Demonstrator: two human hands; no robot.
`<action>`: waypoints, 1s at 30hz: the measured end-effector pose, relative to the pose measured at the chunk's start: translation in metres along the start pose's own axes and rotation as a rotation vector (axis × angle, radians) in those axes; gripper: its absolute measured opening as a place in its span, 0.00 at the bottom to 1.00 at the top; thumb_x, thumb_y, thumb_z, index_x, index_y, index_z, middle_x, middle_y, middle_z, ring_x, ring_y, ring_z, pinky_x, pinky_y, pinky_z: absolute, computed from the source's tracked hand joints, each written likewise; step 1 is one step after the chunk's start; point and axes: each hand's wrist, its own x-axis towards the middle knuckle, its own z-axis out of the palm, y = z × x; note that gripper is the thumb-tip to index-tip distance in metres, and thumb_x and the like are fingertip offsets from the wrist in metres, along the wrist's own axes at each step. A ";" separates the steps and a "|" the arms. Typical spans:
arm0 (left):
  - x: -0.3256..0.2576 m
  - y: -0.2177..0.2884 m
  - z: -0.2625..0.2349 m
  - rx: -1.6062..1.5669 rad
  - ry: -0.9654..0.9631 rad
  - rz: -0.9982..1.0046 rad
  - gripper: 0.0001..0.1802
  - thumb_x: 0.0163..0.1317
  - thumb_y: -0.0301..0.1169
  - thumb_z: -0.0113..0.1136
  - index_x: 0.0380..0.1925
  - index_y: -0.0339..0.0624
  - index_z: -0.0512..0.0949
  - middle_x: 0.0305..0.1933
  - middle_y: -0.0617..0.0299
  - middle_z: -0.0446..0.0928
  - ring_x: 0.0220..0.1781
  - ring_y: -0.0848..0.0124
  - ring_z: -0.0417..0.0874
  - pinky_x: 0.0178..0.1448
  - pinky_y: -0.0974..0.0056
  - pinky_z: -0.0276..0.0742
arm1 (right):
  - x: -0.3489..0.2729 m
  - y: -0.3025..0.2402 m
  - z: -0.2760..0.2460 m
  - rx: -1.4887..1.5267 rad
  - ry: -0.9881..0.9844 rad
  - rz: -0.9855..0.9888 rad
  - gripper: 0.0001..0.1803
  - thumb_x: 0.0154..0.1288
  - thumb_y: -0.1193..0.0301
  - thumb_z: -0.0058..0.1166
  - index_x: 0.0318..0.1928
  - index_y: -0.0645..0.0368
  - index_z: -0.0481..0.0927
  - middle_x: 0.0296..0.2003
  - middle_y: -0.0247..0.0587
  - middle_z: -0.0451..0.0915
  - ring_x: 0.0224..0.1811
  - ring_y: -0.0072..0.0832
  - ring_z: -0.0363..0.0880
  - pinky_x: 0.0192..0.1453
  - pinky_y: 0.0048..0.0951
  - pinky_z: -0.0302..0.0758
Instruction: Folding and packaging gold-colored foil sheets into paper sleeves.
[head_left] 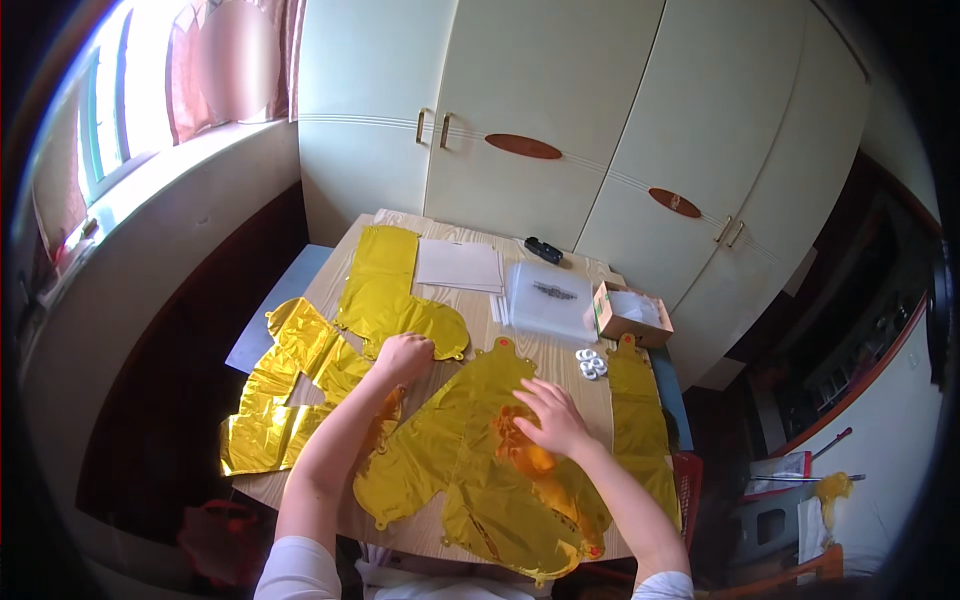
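Both hands [552, 415] flat on gold balloon [480, 470]

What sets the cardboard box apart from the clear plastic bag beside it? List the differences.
The cardboard box is brown, opaque and stands open with raised walls; the clear plastic bag is see-through and lies flat. The box sits at the table's right edge, the bag further in. Both rest beyond the gold foil balloons.

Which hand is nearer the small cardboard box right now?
Right. The right hand lies on the gold foil balloon below the cardboard box; the left hand is farther off, across the table.
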 end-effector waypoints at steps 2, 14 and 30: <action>-0.003 0.000 0.000 -0.036 0.044 -0.011 0.09 0.59 0.36 0.57 0.26 0.46 0.82 0.30 0.60 0.82 0.37 0.58 0.84 0.40 0.54 0.80 | 0.039 -0.005 0.003 -0.066 -0.009 -0.064 0.28 0.67 0.55 0.54 0.63 0.53 0.73 0.64 0.41 0.71 0.70 0.36 0.64 0.75 0.44 0.56; -0.005 -0.008 0.002 -0.342 0.163 -0.176 0.09 0.55 0.35 0.58 0.28 0.43 0.83 0.30 0.54 0.82 0.36 0.53 0.83 0.41 0.53 0.79 | 0.186 -0.015 0.090 -0.451 -0.128 -0.252 0.06 0.61 0.70 0.49 0.34 0.51 0.81 0.33 0.33 0.83 0.42 0.32 0.82 0.52 0.37 0.72; -0.005 -0.016 0.002 -0.585 0.253 -0.393 0.11 0.59 0.34 0.61 0.37 0.39 0.83 0.30 0.50 0.83 0.34 0.54 0.85 0.41 0.57 0.80 | 0.199 -0.021 0.082 -0.308 0.312 -0.248 0.05 0.60 0.65 0.60 0.37 0.46 0.83 0.50 0.32 0.77 0.56 0.31 0.74 0.60 0.37 0.65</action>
